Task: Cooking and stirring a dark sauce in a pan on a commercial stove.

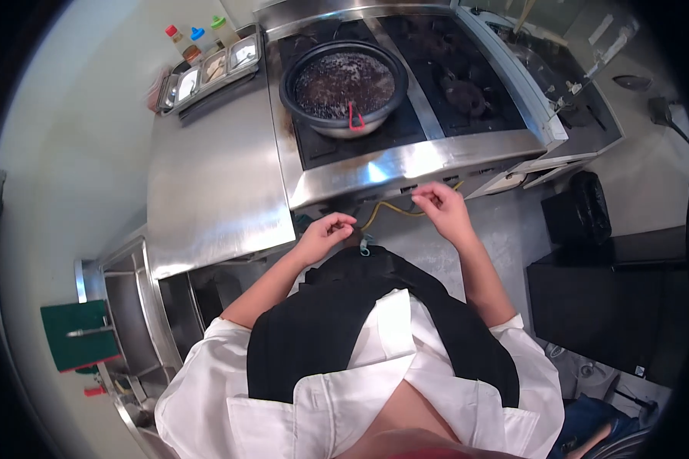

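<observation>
My left hand (327,235) hovers in front of my black apron (304,315), close to the counter's corner. Its fingers are loosely curled, with a gap to the thumb and no object in it. To the right, my right hand (445,209) is raised before the stove's front edge (373,172), also with bent fingers and nothing visible held. Beyond both hands, a wide dark-rimmed pot (290,106) stands on the left half of the stove. Dark, foamy liquid (344,80) fills much of it. A red looped handle (356,120) leans over its near rim.
A steel counter (218,172) adjoins the stove on the left, with a condiment tray (212,72) and capped squeeze bottles at its back. A yellow hose (387,206) runs below the stove. A sink (135,304) lies left; a black cabinet (597,304) stands right. Someone's arm (591,439) shows lower right.
</observation>
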Motion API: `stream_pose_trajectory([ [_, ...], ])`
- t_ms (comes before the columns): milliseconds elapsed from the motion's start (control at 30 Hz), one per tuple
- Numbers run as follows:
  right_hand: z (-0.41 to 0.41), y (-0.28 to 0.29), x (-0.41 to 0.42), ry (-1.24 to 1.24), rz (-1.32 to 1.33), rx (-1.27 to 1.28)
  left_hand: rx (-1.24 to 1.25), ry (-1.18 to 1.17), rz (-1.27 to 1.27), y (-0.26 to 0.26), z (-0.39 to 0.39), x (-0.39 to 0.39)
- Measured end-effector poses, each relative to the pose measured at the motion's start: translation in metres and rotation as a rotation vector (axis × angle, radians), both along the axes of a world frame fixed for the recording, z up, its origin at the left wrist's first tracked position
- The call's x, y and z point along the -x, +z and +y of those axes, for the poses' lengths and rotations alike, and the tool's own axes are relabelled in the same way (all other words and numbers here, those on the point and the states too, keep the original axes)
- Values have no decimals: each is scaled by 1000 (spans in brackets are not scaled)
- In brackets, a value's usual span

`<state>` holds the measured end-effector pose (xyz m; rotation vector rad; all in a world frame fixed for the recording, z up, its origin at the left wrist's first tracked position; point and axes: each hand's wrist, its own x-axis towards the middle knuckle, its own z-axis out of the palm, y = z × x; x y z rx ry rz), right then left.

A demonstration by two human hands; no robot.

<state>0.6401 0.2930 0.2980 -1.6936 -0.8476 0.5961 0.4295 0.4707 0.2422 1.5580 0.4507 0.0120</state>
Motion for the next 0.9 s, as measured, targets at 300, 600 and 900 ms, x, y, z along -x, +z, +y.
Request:
stream_pose_trajectory([
  [300, 130, 44, -4, 5, -888, -67, -61, 0, 1, -2, 62, 0],
  [600, 115, 71, -41, -151, -632, -208, 89, 129, -10, -26, 82, 15],
  [900, 123, 83, -27, 76, -558, -266, -3, 118, -104, -35, 83, 18],
])
